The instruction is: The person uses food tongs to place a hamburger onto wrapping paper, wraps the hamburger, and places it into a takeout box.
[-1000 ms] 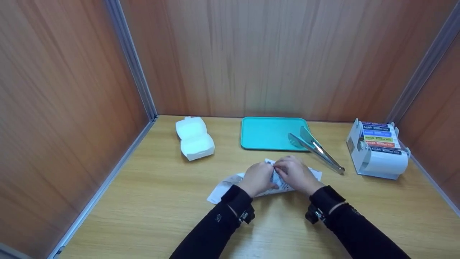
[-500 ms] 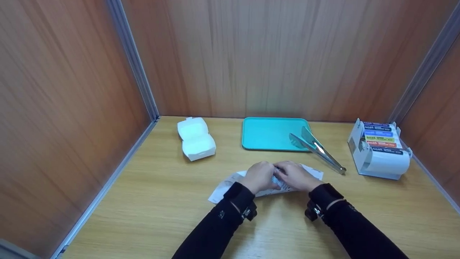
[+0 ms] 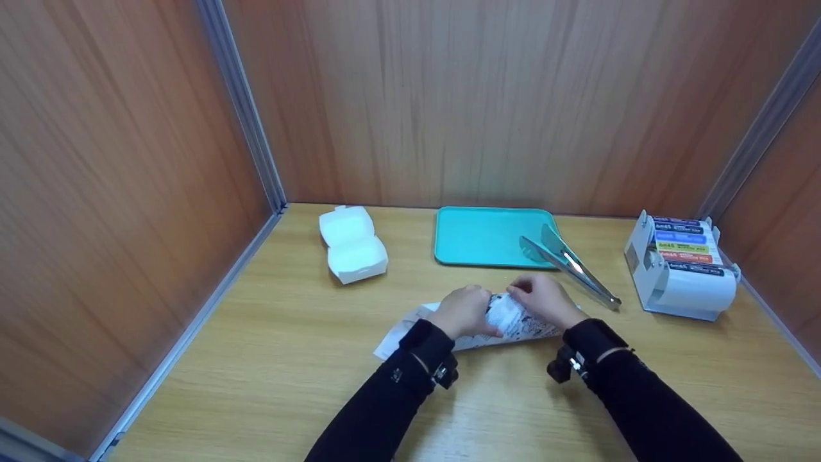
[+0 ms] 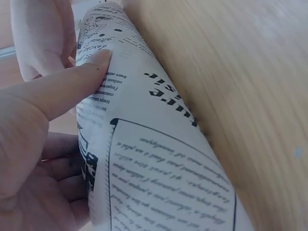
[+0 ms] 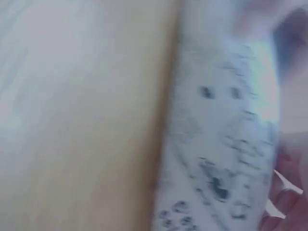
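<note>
A sheet of white wrapping paper (image 3: 523,326) with black newspaper-style print lies folded in a long roll on the table. Whatever it wraps is hidden. My left hand (image 3: 465,312) grips its left part; in the left wrist view the thumb (image 4: 82,79) presses the near face while the fingers (image 4: 67,168) curl behind. At the roll's far upper edge, further right, my right hand (image 3: 545,300) pinches the paper with bent fingers. The right wrist view is blurred, with printed paper (image 5: 216,139) filling its middle and curled fingers at its lower right.
An open white clamshell box (image 3: 354,247) stands back left. Behind my hands lies a turquoise tray (image 3: 484,237), with metal tongs (image 3: 577,273) leaning over its right edge. A white dispenser with coloured labels (image 3: 686,273) stands at right. Wood-grain panels (image 3: 410,102) enclose the table.
My right hand has moved right, away from the left hand, and more printed paper now shows between them. The left hand has kept its hold in nearly the same place.
</note>
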`<state>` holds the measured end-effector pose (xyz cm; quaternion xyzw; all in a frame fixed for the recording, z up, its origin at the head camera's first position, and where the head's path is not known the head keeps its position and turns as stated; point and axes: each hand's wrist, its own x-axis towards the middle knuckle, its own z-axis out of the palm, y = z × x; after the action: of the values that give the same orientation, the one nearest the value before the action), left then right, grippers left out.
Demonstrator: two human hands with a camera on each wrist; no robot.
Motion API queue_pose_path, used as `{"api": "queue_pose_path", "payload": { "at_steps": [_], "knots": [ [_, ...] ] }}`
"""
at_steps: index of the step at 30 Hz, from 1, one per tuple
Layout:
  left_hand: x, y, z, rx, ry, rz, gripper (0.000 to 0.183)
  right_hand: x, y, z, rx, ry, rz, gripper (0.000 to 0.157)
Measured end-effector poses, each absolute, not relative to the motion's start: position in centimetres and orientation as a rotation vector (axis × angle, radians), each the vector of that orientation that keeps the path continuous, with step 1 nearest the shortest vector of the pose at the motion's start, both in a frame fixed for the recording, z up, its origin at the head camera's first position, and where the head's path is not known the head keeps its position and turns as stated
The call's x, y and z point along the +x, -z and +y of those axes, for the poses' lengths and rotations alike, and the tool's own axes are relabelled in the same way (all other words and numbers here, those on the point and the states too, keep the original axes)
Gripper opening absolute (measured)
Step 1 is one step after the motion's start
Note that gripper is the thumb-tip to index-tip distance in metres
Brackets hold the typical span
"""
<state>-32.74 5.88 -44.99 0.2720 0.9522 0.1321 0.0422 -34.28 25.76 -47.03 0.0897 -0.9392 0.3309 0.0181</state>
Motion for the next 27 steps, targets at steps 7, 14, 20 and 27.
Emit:
{"api": "queue_pose_path", "payload": {
  "at_steps": [7, 14, 20, 27],
  "knots": [
    [-32.7, 45.0, 6.0, 0.828, -0.403, 2.899, 0.054, -34.4, 46.8, 26.6, 0.247, -0.93, -2.972, 0.014],
    [-32.8, 45.1, 5.7, 0.867, -0.368, 2.904, 0.075, -32.8, 47.1, 26.5, 0.488, -0.849, -2.625, 0.013],
    [-32.6, 45.3, 5.4, 0.929, -0.373, 2.913, 0.075, -28.9, 48.2, 24.9, 0.776, -0.648, -2.645, 0.051],
    [-32.5, 45.4, 5.7, 0.893, -0.297, 2.933, 0.079, -27.2, 48.6, 26.8, 0.555, -0.571, -2.961, 0.065]
  ]
}}
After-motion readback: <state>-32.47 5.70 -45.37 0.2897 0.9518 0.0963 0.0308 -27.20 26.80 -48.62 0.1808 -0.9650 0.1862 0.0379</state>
